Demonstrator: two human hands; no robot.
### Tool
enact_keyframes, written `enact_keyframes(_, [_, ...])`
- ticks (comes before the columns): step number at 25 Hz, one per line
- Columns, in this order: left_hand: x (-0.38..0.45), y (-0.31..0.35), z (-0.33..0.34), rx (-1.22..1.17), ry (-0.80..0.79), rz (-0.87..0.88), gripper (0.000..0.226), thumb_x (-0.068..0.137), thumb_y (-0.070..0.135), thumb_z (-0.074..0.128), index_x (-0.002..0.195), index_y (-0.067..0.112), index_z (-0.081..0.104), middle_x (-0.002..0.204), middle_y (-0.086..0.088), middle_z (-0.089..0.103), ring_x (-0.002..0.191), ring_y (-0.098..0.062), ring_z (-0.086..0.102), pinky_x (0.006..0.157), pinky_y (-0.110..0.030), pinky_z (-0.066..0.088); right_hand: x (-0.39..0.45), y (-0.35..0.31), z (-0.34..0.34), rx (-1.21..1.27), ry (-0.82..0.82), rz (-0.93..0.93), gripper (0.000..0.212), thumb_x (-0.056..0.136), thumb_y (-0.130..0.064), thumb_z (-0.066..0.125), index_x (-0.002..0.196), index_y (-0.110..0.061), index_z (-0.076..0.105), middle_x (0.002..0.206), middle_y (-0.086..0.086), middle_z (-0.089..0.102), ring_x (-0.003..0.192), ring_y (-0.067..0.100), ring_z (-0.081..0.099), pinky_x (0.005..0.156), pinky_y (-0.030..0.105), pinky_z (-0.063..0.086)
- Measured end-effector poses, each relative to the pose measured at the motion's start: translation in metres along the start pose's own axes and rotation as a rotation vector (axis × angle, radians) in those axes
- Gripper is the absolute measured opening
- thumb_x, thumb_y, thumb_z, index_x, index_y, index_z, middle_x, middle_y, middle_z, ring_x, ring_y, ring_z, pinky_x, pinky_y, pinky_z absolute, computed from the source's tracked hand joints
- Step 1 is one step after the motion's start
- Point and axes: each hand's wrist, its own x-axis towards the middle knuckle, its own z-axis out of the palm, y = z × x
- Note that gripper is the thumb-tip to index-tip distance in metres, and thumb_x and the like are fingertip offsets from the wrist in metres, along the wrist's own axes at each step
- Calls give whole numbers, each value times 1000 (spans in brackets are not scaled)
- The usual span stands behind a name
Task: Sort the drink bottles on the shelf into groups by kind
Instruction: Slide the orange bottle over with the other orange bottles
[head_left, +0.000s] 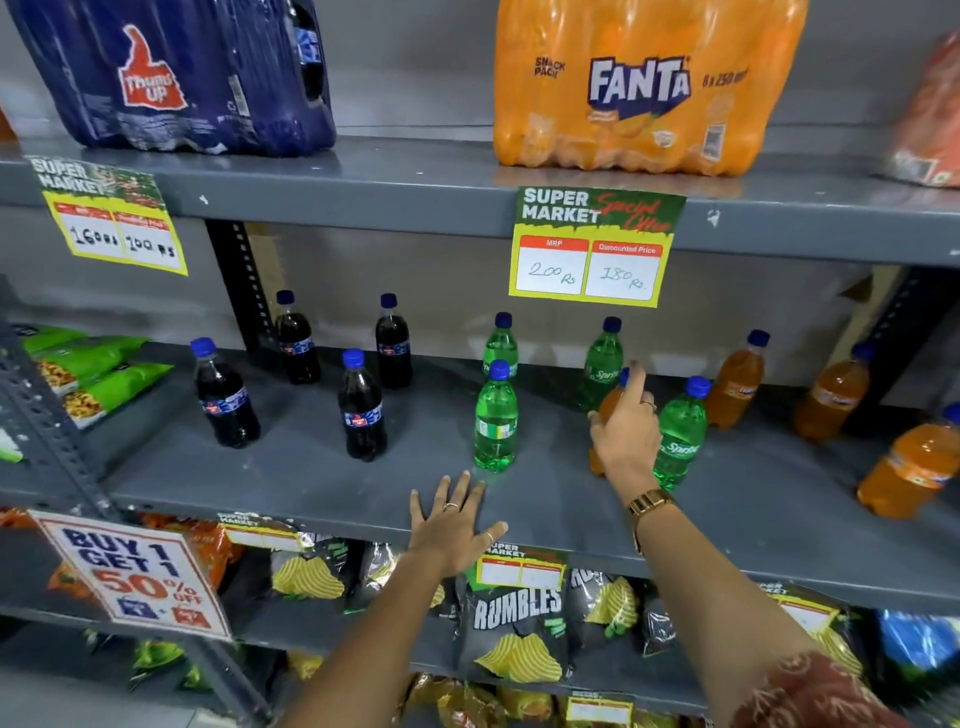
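Orange Fanta bottle (605, 410) stands upright on the middle shelf (311, 483), between two green Sprite bottles (496, 418) and (680, 436), mostly hidden behind the right hand (626, 431), whose grip is wrapped around its body with the index finger raised beside the blue cap. Left hand (452, 519) lies flat on the shelf's front edge, fingers spread, holding nothing. Four dark cola bottles (361, 408) stand grouped to the left; other orange bottles (735, 382) stand to the right.
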Motion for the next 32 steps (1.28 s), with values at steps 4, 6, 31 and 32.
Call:
enact_keyframes(4, [-2, 1, 0, 41, -4, -15, 71, 95, 59, 23, 150, 24, -5, 159, 2, -15, 147, -22, -14, 114, -57, -11, -11, 4, -8, -8, -87, -63, 80, 83, -18, 62, 142, -19, 9, 123, 25, 46, 108, 44, 51, 90, 53, 45])
enact_keyframes(6, [-3, 7, 4, 71, 25, -34, 70, 96, 56, 21, 150, 20, -5, 160, 0, -13, 147, -24, -13, 115, -56, -8, -20, 8, -18, 5, -108, -86, 79, 84, -19, 60, 142, -22, 7, 123, 23, 47, 108, 42, 50, 89, 51, 46])
enact_keyframes(31, [28, 144, 30, 140, -77, 170, 76, 96, 55, 21, 149, 12, -12, 158, -7, -20, 146, -24, -18, 118, -46, -12, 23, 143, -106, 19, 54, 36, 79, 83, -12, 61, 142, -18, 9, 134, 20, 41, 118, 39, 42, 93, 52, 43])
enact_keyframes(32, [29, 143, 30, 138, -81, 169, 76, 96, 55, 21, 149, 12, -13, 158, -6, -21, 146, -24, -18, 118, -46, -13, 29, 148, -106, 19, 57, 31, 79, 83, -12, 61, 142, -17, 9, 135, 20, 40, 119, 39, 41, 94, 52, 43])
